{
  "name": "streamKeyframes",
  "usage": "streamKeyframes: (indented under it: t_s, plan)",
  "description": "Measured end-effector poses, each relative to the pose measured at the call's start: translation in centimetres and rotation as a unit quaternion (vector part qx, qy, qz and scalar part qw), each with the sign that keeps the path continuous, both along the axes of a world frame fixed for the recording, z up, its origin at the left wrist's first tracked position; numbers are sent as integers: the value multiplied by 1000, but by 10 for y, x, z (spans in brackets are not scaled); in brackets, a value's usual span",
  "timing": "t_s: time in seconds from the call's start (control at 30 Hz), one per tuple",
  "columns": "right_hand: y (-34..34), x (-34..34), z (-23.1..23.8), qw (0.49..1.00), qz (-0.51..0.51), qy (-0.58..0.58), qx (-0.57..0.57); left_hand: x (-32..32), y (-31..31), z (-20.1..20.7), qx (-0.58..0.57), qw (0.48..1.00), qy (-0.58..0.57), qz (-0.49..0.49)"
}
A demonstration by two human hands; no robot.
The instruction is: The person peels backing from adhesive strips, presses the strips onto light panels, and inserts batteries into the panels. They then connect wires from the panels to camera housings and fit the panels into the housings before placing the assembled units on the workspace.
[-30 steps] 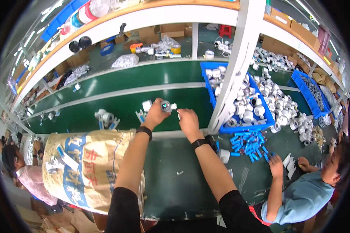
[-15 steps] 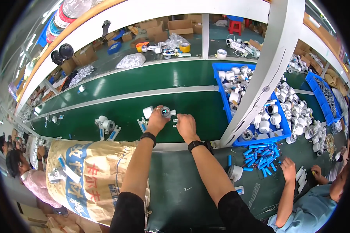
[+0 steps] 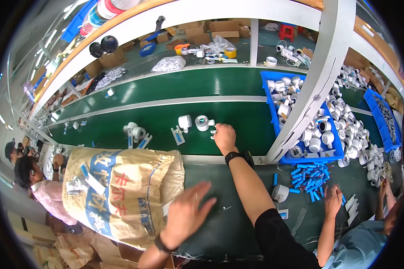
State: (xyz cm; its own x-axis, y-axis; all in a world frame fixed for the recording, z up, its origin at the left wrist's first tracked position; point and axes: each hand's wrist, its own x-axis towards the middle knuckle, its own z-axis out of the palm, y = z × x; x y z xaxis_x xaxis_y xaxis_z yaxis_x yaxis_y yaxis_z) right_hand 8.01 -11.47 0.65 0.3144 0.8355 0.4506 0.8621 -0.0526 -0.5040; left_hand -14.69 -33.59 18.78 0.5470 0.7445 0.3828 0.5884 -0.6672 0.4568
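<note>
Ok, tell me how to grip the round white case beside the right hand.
Probably pinch the round white case by its curved wall, from the near side: its rim faces up, the right hand crowds its right, and a white cup its left.

By the green belt, white housings are carried; on the dark table, a sack, a pile of blue cells and another housing are borne; by the far bench, a bag is held
</note>
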Motion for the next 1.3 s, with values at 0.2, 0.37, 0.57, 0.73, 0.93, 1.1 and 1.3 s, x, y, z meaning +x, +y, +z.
streamKeyframes:
  t_s: [0.2,0.37,0.57,0.73,0.93,1.1,1.3]
  plan:
    - [3,-7,0,1000,2,-11,2,-70,-125,-89,-117,975,-146,118]
    - [5,-11,2,1000,8,8,2,-66,-148,-170,-153,967,-178,99]
    - [10,-23,1,1000,5,-9,1,-71,-143,-173,-169,970,-168,52]
    - [14,-27,4,1000,13,-9,-9,-70,-139,-171,-207,958,-185,77]
    - [18,-36,1,1000,23,-11,10,-69,-139,-166,-214,955,-191,82]
    - [23,-39,-6,1000,18,-7,9,-68,-142,-163,-232,953,-176,79]
    - [27,-48,-8,1000,19,-12,13,-67,-143,-167,-204,955,-203,69]
